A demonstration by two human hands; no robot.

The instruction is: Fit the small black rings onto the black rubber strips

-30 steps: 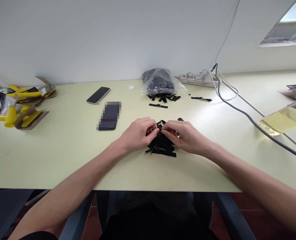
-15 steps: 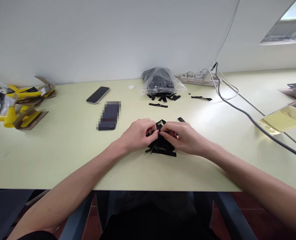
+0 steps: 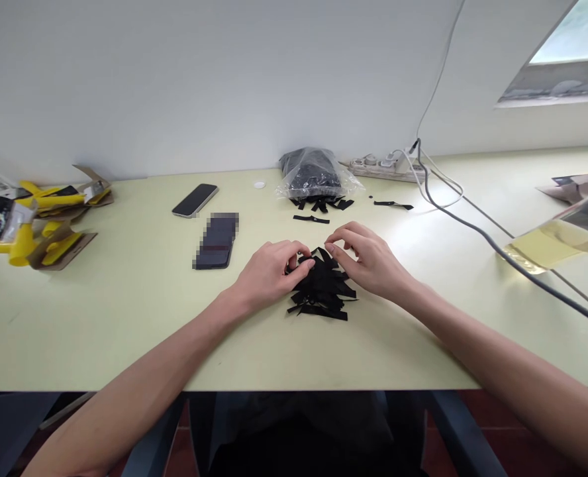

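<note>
A loose pile of black fabric strips [image 3: 321,291] lies on the pale green table in front of me. At the pile's upper left, my left hand [image 3: 277,268] is closed with thumb and fingers bent around a black strip, mostly hidden by the fingers. My right hand [image 3: 366,258] hovers at the upper right of the pile, its thumb and index fingertips close together; anything between them is too small to tell. Behind the hands, a single black strip [image 3: 311,218] lies flat, and more strips spill below a clear plastic bag [image 3: 314,173] of black material.
Two phones, one [image 3: 195,200] behind the other [image 3: 216,244], lie left of my hands. Yellow items [image 3: 23,242] with cardboard are at the far left. A power strip [image 3: 386,169] stands by the wall; a dark cable [image 3: 477,228] crosses the right side near a yellowish clear packet [image 3: 547,248].
My hands have moved apart, the right one up and to the right, uncovering more of the strip pile. The whole view has shifted slightly.
</note>
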